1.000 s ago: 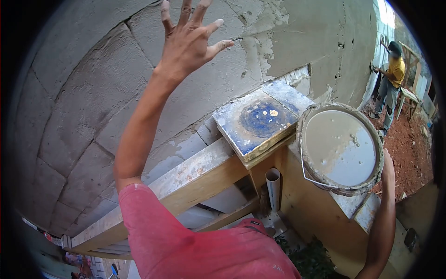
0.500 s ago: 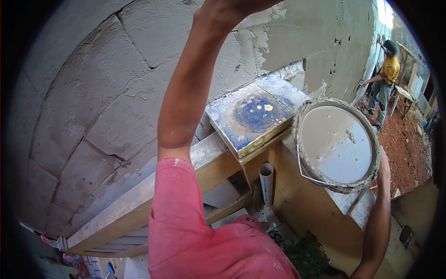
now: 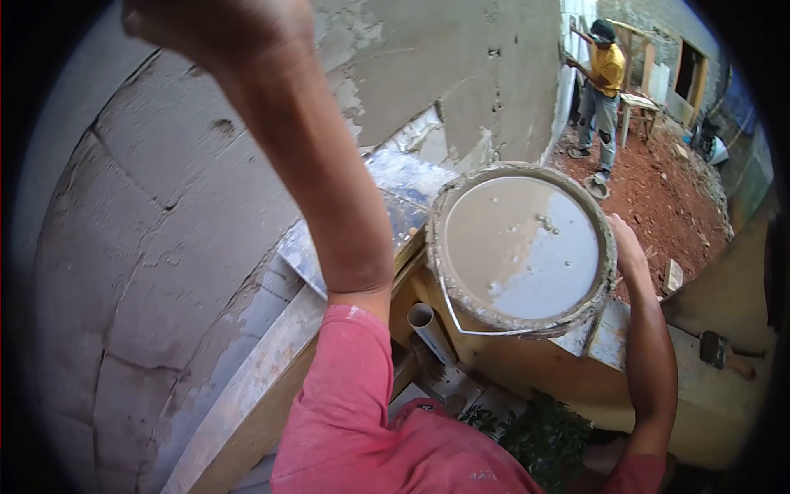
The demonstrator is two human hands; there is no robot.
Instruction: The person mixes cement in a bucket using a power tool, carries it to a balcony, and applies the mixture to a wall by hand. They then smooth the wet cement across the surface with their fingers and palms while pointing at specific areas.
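A round bucket coated with grey mortar holds cloudy grey liquid, and its wire handle hangs at the lower left side. My right hand grips the bucket's right side, with the fingers partly hidden. At the top left my left hand is raised in front of the plastered wall; the frame's edge cuts it off, so its fingers and anything in them cannot be made out. Beneath my left forearm lies a blue-stained board, left of the bucket.
Below the board stands a white pipe. A brush rests on the ledge at the right. Leafy plants are low down. Beyond the bucket a person in a yellow shirt stands on red soil near a wooden bench.
The view has turned rightward. My left arm has swung left across the wall and now covers part of the board. My right hand stays on the bucket. The person's lower arm has come up.
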